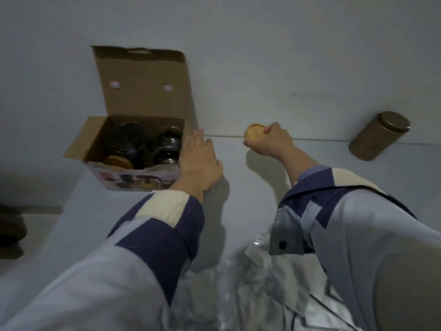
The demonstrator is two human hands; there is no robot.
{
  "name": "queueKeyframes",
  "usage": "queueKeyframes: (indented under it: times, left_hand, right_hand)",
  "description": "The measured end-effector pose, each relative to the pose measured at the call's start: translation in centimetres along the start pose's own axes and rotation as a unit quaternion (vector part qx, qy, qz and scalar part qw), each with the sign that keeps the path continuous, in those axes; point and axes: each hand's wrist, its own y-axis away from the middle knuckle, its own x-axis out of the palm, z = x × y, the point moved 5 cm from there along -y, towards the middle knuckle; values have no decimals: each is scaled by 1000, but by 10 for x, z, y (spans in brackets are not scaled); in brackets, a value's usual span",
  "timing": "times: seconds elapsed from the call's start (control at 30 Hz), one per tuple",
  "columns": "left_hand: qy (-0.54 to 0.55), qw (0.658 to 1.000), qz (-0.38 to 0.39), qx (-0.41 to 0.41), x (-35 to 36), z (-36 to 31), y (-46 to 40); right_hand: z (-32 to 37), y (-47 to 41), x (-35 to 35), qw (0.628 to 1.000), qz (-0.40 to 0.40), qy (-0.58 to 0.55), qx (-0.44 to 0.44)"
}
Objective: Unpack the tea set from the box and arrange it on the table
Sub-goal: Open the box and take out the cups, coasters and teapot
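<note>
A round, tan wooden lid (254, 132) sits pinched in the curled fingers of the right hand (272, 142), held above the pale grey table (238, 199); the left hand (199, 156), fingers straight, rests against the right wall of the open cardboard box (133, 149), where dark glass pieces (167, 146) and another wooden lid (118, 162) lie; a brown canister (379, 136) stands far right.
</note>
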Motion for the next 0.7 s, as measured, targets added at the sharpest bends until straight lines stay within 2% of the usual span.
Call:
queueKeyframes:
  times: [0.23,0.33,0.5,0.7]
  left_hand:
    - [80,985,152,22,87,-122,-16]
    - [106,978,181,18,105,-156,-24]
    - [86,969,233,12,129,-177,-42]
    - [69,967,243,18,135,-175,-46]
  right_hand:
    - [-124,-46,-34,999,4,39,23]
    - [-162,-65,-40,998,-12,46,35]
    - [-201,-100,-46,997,-28,54,39]
    - [-215,-132,-42,998,-56,30,23]
